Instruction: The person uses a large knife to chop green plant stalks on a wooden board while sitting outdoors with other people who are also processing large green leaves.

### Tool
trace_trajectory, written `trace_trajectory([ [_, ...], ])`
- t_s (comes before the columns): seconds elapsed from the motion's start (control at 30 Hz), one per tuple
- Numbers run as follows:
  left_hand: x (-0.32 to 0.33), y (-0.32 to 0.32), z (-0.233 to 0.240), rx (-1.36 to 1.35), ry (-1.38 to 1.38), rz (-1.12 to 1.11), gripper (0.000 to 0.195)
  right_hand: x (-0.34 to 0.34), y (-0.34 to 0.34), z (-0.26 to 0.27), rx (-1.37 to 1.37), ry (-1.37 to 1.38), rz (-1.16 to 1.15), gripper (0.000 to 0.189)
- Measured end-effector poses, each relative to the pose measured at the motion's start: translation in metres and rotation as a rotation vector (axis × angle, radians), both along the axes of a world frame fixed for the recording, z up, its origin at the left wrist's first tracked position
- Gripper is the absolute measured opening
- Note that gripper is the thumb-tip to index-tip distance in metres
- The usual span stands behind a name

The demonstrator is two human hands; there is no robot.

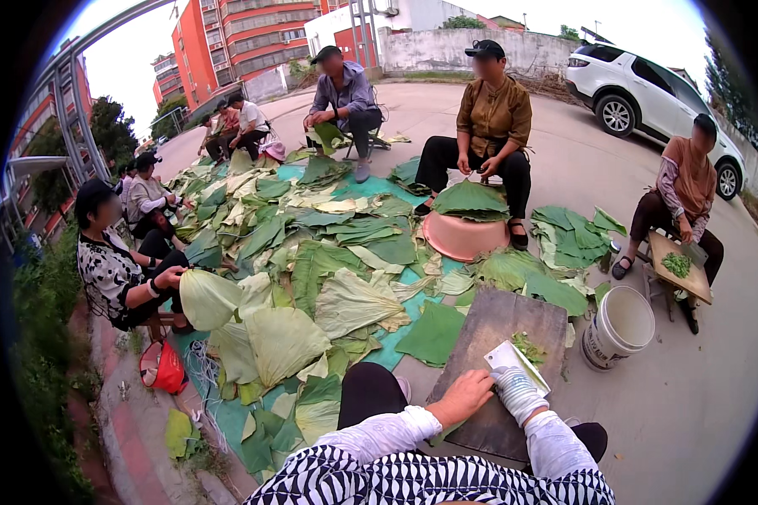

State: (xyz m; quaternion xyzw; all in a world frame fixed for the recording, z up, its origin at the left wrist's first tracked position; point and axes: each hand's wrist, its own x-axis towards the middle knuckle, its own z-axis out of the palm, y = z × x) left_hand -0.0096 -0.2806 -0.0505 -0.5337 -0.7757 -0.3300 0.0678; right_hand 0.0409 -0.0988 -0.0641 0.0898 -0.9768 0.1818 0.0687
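My bare left hand (464, 396) lies over the wooden board (480, 328), its fingertips beside my right hand; whatever is under its fingers is hidden. My right hand (517, 390), in a pale work glove, is closed around the handle of a wide-bladed cleaver (517, 366). The blade lies across the board, its broad face showing. Just beyond it is a small heap of chopped green leaf pieces (528, 347). A large green lotus leaf (433, 333) lies on the ground left of the board.
A white plastic bucket (619, 328) stands right of the board. Piled lotus leaves (354, 297) cover a green ground sheet (227, 416). An upturned pink basin (464, 237) bears stacked leaves. Several people sit around the pile, one with a small cutting board (701, 278). A red bag (163, 369) sits left.
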Motion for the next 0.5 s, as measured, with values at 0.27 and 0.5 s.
trace_trajectory([
  [0.27, -0.024, 0.012, -0.037, 0.167, -0.211, 0.017, 0.025, -0.021, -0.011, 0.013, -0.196, -0.039, -0.064, 0.022],
  [0.5, -0.04, 0.001, -0.072, 0.067, 0.015, 0.015, 0.022, -0.042, -0.017, -0.018, -0.191, -0.108, -0.086, 0.031],
])
